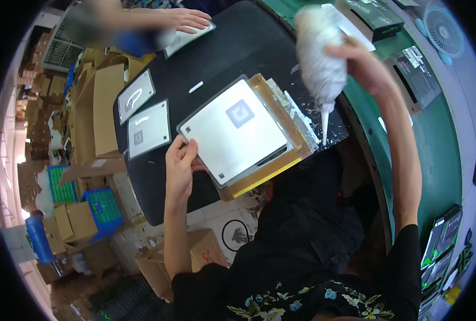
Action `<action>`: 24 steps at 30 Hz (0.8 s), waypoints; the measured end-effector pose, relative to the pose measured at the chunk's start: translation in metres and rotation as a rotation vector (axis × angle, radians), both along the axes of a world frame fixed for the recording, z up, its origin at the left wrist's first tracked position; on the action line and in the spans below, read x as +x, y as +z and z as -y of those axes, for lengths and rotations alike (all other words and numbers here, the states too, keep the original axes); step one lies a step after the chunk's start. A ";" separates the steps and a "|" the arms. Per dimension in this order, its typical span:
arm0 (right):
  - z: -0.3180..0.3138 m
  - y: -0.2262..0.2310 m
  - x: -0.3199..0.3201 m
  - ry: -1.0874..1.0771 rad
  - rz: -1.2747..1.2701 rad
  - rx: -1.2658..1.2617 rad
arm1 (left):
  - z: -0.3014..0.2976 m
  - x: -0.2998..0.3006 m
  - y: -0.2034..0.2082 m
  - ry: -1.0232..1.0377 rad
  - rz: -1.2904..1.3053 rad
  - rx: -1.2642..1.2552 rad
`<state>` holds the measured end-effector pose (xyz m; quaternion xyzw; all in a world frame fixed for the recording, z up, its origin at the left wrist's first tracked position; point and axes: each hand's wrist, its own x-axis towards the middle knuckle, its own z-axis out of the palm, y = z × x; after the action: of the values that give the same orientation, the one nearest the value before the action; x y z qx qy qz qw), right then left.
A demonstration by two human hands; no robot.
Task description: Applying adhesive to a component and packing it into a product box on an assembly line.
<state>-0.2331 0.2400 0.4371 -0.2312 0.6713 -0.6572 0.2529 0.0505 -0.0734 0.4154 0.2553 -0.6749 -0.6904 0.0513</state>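
- Left hand (183, 160) pinches the white panel (238, 147) at its left edge, thumb on top; I call that grip narrow.
- White panel lies over the brown-edged frame (270, 172), mid-right on the black table (238, 48); full contact I can't tell.
- Right hand (363, 67) wraps the squeeze bottle (321, 59), nozzle pointing down toward the table's right edge (whether the tip touches, I can't tell from my seat).
- To do this well, I'd steady the panel by its rim, keep fingers off its face, tilt the nozzle low and squeeze gently.
- My count: panels four, namely one held, two left panels (151, 128), one far panel (187, 41) under a co-worker's hand (187, 21); bottle, frame, fan (443, 32), one each.
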 end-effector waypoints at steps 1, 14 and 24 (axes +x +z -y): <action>-0.003 0.017 0.005 0.049 0.002 -0.156 | 0.002 -0.001 -0.002 0.016 0.012 0.000; 0.047 0.037 0.087 -0.012 0.148 -0.537 | -0.002 -0.013 -0.007 -0.067 0.192 0.005; 0.093 -0.013 0.088 0.043 0.091 -0.379 | -0.004 -0.012 -0.017 -0.035 0.176 0.019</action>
<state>-0.1456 0.1471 0.4241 -0.2589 0.5183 -0.7761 0.2490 0.0385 -0.0689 0.3989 0.3037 -0.6747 -0.6724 -0.0227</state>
